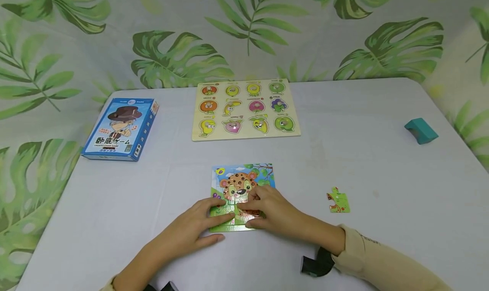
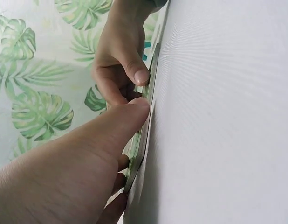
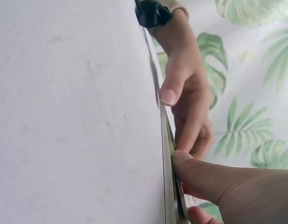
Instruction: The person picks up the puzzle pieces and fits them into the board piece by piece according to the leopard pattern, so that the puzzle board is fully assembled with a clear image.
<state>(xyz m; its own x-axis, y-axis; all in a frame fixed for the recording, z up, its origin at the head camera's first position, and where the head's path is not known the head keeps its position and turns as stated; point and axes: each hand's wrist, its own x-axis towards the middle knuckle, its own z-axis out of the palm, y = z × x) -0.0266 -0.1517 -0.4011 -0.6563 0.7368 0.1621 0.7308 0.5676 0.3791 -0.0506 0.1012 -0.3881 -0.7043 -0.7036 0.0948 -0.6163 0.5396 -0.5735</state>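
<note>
A square leopard jigsaw puzzle (image 1: 242,170) lies on the table in front of me, most of its picture assembled. My left hand (image 1: 191,225) rests its outstretched fingers on the puzzle's lower left, thumb near the front edge. With curled fingers and thumb, my right hand (image 1: 276,210) pinches a puzzle piece at the lower right of the picture; the hand covers much of that piece. In the right wrist view, a thin dark gap shows beside the puzzle edge (image 3: 168,186) under the right fingers. A loose green puzzle piece (image 1: 339,201) lies off to the right.
Behind the puzzle lies a wooden fruit peg board (image 1: 246,134). A blue card game box (image 1: 118,130) sits at the far left, and a teal block (image 1: 421,130) at the far right. Leaf-print cloth (image 1: 248,36) hangs behind the white table (image 1: 153,185).
</note>
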